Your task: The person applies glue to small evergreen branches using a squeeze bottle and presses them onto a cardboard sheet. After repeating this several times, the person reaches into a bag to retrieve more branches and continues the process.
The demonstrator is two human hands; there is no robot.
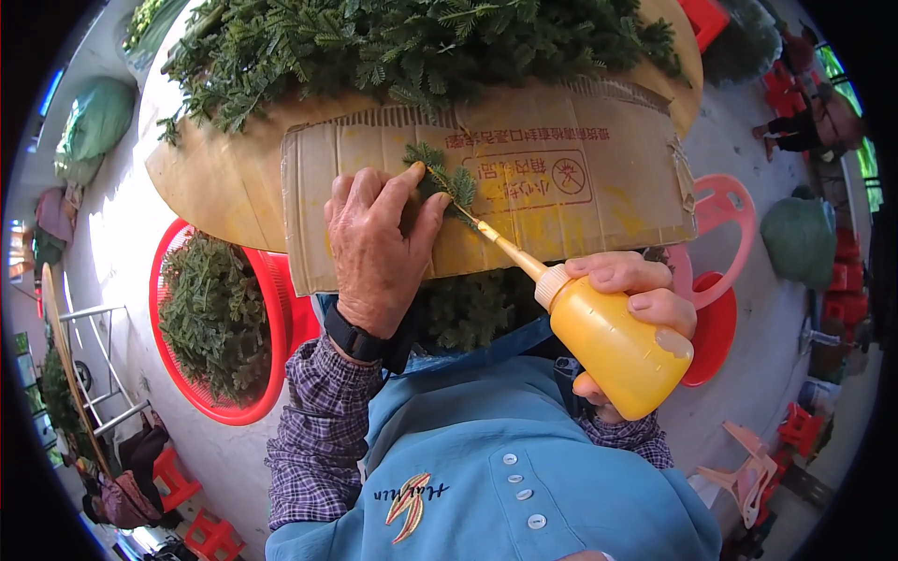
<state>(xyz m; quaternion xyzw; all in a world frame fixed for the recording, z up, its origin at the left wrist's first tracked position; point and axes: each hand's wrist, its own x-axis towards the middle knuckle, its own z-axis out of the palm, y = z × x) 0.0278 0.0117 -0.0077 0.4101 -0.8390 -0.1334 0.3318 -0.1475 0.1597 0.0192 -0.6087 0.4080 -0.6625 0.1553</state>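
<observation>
While the left fingers hold the sprig, likely light and springy, the right fingers grasp the bottle, probably soft, best held mid-body.

Blue garment, pale round buttons, red-and-yellow embroidery; purple checked sleeves; black wristband.

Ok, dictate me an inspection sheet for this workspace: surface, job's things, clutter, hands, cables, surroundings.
Surface: yellow-stained cardboard over the wooden tabletop's near edge.
Job's things: green sprig on the cardboard; yellow bottle, tilted, nozzle at the sprig's stem.
Clutter: heaped greenery beyond the cardboard.
Hands: left hand holds the sprig; right hand grips the bottle.
Cables: nothing seen.
Surroundings: red basket of greenery, left; red stool, lower left.
</observation>
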